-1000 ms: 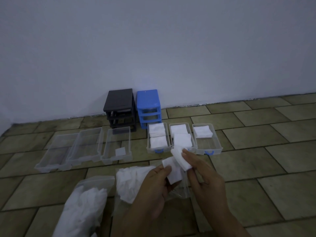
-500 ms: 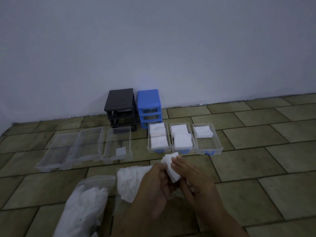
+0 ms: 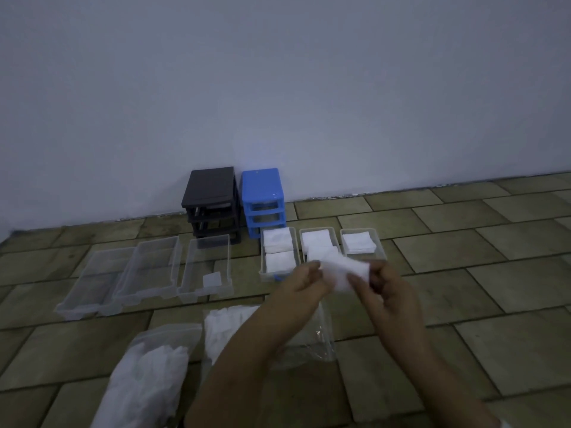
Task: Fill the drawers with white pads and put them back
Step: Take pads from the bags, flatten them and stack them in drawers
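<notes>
Both the left hand (image 3: 301,284) and the right hand (image 3: 381,287) pinched a soft, blurred white pad (image 3: 346,267) at centre. Toward 12 o'clock, three clear plastic drawers (image 3: 380,242) held white stacks; at 10 o'clock, three larger clear drawers (image 3: 185,267) sat nearly bare.

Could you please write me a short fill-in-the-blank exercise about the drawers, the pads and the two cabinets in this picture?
1. Both hands, left hand and right hand, hold a white ____.
2. The blue cabinet stands to the ____ of the black cabinet.
3. The number of clear drawers on the floor is ____.
4. The rightmost drawer holds ____ stack of pads.

Missing words: pad; right; six; one
</notes>
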